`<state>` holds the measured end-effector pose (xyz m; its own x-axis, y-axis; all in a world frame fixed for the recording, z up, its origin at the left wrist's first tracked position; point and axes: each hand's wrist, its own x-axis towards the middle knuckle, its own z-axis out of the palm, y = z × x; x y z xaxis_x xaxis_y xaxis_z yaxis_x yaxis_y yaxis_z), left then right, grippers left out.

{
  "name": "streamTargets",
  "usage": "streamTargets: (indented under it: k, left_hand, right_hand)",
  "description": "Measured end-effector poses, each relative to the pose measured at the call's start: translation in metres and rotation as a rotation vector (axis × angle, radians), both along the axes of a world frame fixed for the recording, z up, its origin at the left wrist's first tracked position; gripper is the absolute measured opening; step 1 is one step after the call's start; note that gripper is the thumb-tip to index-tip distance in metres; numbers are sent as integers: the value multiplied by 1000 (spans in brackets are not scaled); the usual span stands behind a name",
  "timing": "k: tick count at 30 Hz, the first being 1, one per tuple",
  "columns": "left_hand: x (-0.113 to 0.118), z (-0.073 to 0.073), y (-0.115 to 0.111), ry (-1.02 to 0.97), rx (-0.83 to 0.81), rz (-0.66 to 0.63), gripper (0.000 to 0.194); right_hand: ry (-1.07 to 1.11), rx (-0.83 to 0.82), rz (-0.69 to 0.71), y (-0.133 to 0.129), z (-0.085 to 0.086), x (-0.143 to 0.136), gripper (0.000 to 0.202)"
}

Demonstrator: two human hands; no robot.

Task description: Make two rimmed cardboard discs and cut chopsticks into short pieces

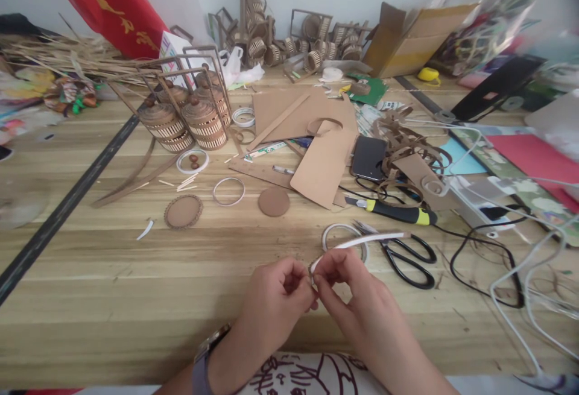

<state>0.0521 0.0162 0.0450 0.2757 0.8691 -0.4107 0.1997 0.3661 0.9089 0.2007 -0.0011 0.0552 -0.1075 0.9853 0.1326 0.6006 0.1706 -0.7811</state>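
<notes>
Both hands meet low over the desk (pixel 113 298). The left hand (pixel 275 298), a watch at its wrist, has its fingertips closed on the near end of a thin white strip (pixel 362 240); the right hand (pixel 348 283) pinches the same end from the other side. The strip runs up and to the right, its far end hanging free above the black scissors (pixel 409 256). Something small and brown seems caught between the fingertips, perhaps a cardboard piece, though the fingers hide it. Judging by the grip, the step in hand is fixing or curling the strip's end; the next move would call for a steady pinch while the free length is led round. Just behind lies a white ring (pixel 344 235), and farther off a brown cardboard disc (pixel 274 201) and a yellow-and-black utility knife (pixel 391 210).
</notes>
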Motion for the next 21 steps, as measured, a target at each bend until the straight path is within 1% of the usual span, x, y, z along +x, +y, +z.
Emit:
streamTargets:
  k: [5, 13, 21]
  left_hand:
    - [-1, 0, 0, -33, -27, 16, 12]
    - [0, 2, 1, 36, 17, 1, 12]
    - [0, 2, 1, 73, 62, -14, 12]
  right_hand:
    - [47, -36, 21, -1, 2, 0, 9]
    - [18, -89, 52, -5, 2, 2, 10]
    - [32, -68, 51, -6, 1, 2, 10]
